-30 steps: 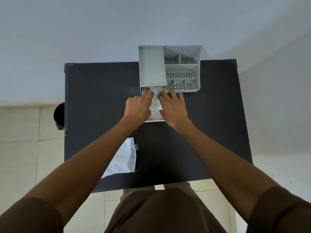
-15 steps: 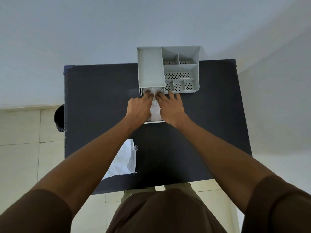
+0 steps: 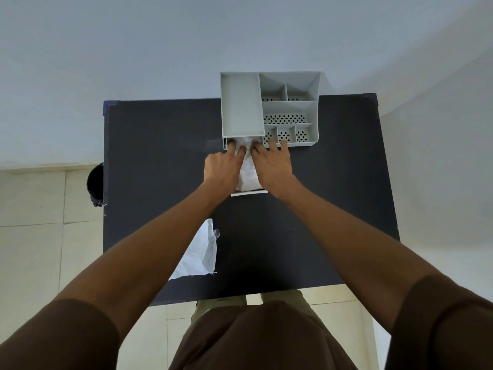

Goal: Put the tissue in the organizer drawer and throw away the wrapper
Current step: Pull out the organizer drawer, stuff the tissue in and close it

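Note:
A grey organizer [image 3: 241,108] stands at the far edge of the black table [image 3: 160,156]. Its white drawer [image 3: 249,193] is pulled out toward me. White tissue [image 3: 248,177] fills the drawer. My left hand [image 3: 222,169] presses flat on the tissue's left side, fingertips reaching under the organizer's front. My right hand [image 3: 273,165] presses on the right side, fingers spread and touching the organizer's front rim. The empty white wrapper [image 3: 198,253] lies flat on the table near its front edge, partly hidden by my left forearm.
A black bin [image 3: 95,184] stands on the tiled floor against the table's left side. The organizer's right half has several small perforated compartments [image 3: 284,118]. A pale wall rises behind the table.
Both hands have slid a little farther toward the organizer, pushing the tissue deeper into the drawer; fingertips now reach under its front. The wrapper has not moved.

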